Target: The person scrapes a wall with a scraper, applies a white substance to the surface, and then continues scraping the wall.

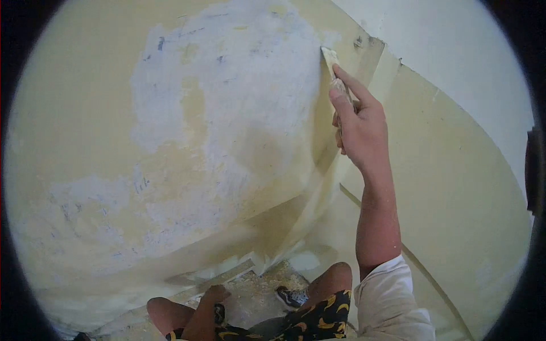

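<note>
My right hand (361,122) is closed around the handle of a putty knife (330,61), the index finger stretched along it toward the blade. The blade's tip meets the yellow wall (85,85) at the right edge of a large whitish patch (256,74) with bluish marks. Low in the view, my left hand (216,294) rests between my knees, above the floor. Its fingers are too small and dark to make out, so whether it holds anything does not show.
A wall corner with a ledge (375,68) runs down right of the knife. Beyond it stand another yellow wall (443,153) and a white surface (455,45). Debris lies on the floor (256,292) around my shoe (291,296).
</note>
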A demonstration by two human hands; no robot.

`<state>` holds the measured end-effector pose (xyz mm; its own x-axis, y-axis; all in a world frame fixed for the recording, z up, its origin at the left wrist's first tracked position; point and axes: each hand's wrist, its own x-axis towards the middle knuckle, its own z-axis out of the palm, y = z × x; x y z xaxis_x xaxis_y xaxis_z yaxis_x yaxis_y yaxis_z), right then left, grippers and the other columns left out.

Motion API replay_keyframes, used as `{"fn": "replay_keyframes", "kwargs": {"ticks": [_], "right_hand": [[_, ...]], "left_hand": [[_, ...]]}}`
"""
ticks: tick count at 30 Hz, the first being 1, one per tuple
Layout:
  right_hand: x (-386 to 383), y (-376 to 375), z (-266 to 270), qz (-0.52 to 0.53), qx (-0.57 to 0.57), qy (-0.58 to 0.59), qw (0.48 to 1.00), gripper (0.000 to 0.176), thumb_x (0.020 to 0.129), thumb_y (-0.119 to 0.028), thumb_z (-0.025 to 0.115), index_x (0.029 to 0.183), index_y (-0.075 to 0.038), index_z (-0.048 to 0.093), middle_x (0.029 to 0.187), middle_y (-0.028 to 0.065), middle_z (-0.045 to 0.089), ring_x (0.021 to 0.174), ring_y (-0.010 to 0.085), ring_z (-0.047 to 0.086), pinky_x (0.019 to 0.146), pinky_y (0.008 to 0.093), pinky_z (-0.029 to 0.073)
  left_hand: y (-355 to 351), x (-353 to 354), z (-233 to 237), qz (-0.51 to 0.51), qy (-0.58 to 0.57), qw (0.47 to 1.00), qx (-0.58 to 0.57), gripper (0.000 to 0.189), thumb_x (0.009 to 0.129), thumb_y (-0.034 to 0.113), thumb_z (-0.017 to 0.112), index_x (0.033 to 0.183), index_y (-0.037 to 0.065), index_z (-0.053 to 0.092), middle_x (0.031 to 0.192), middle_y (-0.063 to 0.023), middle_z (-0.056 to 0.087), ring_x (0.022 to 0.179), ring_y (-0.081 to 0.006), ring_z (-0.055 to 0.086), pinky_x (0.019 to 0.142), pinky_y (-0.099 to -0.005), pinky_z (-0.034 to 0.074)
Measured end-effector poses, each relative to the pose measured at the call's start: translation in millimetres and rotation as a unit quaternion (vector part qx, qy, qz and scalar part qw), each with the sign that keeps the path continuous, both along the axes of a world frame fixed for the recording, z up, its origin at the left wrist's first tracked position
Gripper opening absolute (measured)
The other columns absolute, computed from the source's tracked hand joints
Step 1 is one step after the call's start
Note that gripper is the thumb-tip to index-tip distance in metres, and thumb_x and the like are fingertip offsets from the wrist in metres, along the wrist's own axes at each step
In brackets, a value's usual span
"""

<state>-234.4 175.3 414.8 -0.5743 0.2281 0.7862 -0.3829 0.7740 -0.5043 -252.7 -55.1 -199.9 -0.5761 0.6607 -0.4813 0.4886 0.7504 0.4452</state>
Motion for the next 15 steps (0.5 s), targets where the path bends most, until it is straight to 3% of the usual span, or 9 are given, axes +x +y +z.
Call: {"fn": "replay_keyframes", "kwargs": {"ticks": [2,4,6,9,11,15], "right_hand": [[7.1,-9.3,4.1,-0.005,0.027,-0.011,1.0,0.037,0.087,-0.023,0.054,0.121,-0.007,0.056,0.113,0.0221,0.059,0.107,0.0314,0.058,0.092,0.035,0.042],[10.9,-19.6,10.2,-0.042,0.089,0.026,0.995,0.037,0.087,-0.023,0.055,0.12,-0.007,0.057,0.111,0.023,0.06,0.105,0.0321,0.059,0.092,0.0349,0.042],[18.3,-33.8,10.7,-0.043,0.085,0.024,0.995,0.037,0.086,-0.023,0.055,0.12,-0.007,0.057,0.11,0.0232,0.06,0.105,0.0328,0.058,0.092,0.0351,0.042],[13.9,-21.9,15.9,-0.047,0.071,0.0,0.996,0.038,0.086,-0.023,0.056,0.12,-0.007,0.057,0.11,0.0237,0.06,0.106,0.0338,0.058,0.093,0.0354,0.041],[13.2,-25.5,15.8,-0.045,0.073,-0.015,0.996,0.038,0.086,-0.024,0.056,0.119,-0.007,0.057,0.11,0.0238,0.06,0.106,0.0341,0.057,0.093,0.0356,0.041],[14.6,-34.2,26.3,-0.036,0.109,0.022,0.993,0.038,0.086,-0.023,0.056,0.119,-0.006,0.057,0.11,0.0245,0.059,0.105,0.0341,0.058,0.092,0.0361,0.042]], "left_hand": [[-2.4,5.6,11.7,0.13,-0.029,0.989,0.068,0.051,0.08,0.049,0.055,0.098,0.002,0.065,0.104,-0.0206,0.062,0.099,-0.037,0.058,0.088,-0.0441,0.045],[-5.1,1.4,-44.7,0.103,-0.01,0.99,0.093,0.051,0.079,0.049,0.056,0.097,0.002,0.065,0.103,-0.021,0.062,0.099,-0.0371,0.058,0.087,-0.0444,0.045],[-8.3,1.9,-57.3,0.07,0.007,0.991,0.117,0.052,0.078,0.049,0.057,0.096,0.001,0.065,0.102,-0.0215,0.062,0.099,-0.0371,0.058,0.086,-0.0447,0.046],[1.3,3.6,17.2,0.099,-0.084,0.991,0.016,0.052,0.078,0.049,0.057,0.097,0.001,0.065,0.102,-0.0217,0.062,0.099,-0.0372,0.059,0.086,-0.0447,0.046],[-2.5,7.2,25.9,0.105,-0.012,0.994,0.019,0.054,0.079,0.049,0.056,0.102,0.001,0.063,0.109,-0.0213,0.06,0.103,-0.0357,0.057,0.089,-0.0434,0.045],[-0.2,7.3,16.2,0.135,-0.012,0.989,0.065,0.054,0.082,0.049,0.053,0.105,0.001,0.062,0.114,-0.0201,0.058,0.108,-0.0345,0.054,0.093,-0.0424,0.043]]}}
